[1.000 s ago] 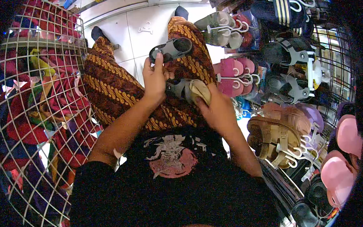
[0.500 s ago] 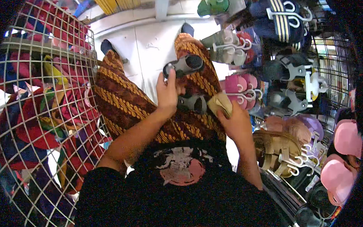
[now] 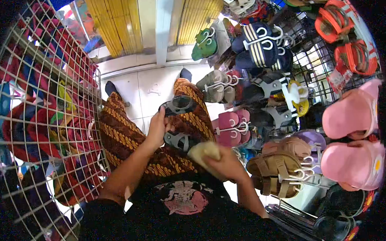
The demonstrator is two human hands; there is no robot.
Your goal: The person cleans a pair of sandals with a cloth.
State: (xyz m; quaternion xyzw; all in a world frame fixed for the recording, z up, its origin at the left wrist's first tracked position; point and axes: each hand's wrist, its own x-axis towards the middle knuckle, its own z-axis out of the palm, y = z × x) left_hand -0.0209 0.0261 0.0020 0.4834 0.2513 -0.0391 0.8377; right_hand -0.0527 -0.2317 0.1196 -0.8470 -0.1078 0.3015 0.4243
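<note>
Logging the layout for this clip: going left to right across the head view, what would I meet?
A wire rack of coloured cloth → left hand gripping dark sandals → yellowish cloth held in the right hand → tan strapped sandals → pink slippers.

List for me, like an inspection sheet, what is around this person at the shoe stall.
Surface: white tiled floor, seen between the person's legs.
Job's things: pair of dark sandals, one above the other; pale cloth close by the lower one.
Clutter: wire rack hung with pink sandals, brown sandals, striped slides and pink clogs; wire grid with colourful fabric behind it.
Hands: left hand grips the dark sandals; right hand holds the pale cloth.
Cables: nothing seen.
Surroundings: yellow slatted wall, white post.
</note>
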